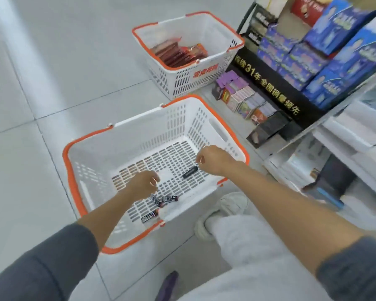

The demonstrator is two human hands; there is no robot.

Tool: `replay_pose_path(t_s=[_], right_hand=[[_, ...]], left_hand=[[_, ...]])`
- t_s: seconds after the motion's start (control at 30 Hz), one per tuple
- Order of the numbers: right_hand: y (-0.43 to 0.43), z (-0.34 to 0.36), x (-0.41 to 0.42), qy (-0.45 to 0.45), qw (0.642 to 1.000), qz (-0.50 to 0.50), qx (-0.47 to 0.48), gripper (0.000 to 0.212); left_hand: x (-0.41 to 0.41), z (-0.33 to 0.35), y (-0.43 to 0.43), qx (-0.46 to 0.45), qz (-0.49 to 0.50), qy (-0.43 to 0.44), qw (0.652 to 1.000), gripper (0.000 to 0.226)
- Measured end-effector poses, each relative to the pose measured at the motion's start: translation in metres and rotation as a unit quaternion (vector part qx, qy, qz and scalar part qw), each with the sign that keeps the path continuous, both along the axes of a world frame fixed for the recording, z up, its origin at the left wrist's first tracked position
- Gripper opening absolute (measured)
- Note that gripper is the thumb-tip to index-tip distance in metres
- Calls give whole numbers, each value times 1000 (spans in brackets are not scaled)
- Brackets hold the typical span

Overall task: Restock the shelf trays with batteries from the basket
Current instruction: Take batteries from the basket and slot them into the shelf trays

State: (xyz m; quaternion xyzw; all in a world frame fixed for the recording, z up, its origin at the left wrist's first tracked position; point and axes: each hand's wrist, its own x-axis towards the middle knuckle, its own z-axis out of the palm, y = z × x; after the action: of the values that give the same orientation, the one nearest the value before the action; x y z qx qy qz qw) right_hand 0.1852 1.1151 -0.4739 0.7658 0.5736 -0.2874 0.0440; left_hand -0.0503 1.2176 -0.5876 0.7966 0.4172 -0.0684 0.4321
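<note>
Judging by the near basket, the restocking looks close to done: only a few batteries remain on its slotted floor. A small cluster of silver-and-black batteries lies toward the near side, and a dark battery lies apart, to the right. The left hand hovers over the cluster and the right hand just beside the dark one. Both have curled fingers, but I cannot tell whether either grasps anything. The shelf stands to the right.
</note>
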Motion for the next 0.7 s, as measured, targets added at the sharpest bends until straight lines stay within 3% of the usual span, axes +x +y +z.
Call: replay_pose_path(t_s=[0.07, 0.17, 0.27, 0.4, 0.47, 0.57, 0.7], right_hand=[[7, -26, 2, 4, 999, 38, -28, 22], [7, -52, 12, 21, 997, 68, -38, 23], [3, -67, 28, 54, 995, 71, -33, 24], [2, -76, 44, 103, 995, 12, 5, 21], [0, -77, 49, 122, 992, -29, 22, 20], [-5, -75, 55, 133, 989, -51, 33, 20], [-6, -72, 62, 132, 986, -91, 49, 18]], left_hand=[[-12, -40, -9, -25, -28, 66, 997, 29], [-15, -89, -19, -8, -145, 160, 976, 76], [-14, -122, -22, 60, -235, 214, 946, 93], [-5, -136, -10, 168, -356, 240, 888, 76], [-6, -139, -3, 174, -393, 252, 867, 63], [-9, -134, 0, 165, -342, 255, 889, 48], [13, -121, -14, 206, -286, 157, 923, 21]])
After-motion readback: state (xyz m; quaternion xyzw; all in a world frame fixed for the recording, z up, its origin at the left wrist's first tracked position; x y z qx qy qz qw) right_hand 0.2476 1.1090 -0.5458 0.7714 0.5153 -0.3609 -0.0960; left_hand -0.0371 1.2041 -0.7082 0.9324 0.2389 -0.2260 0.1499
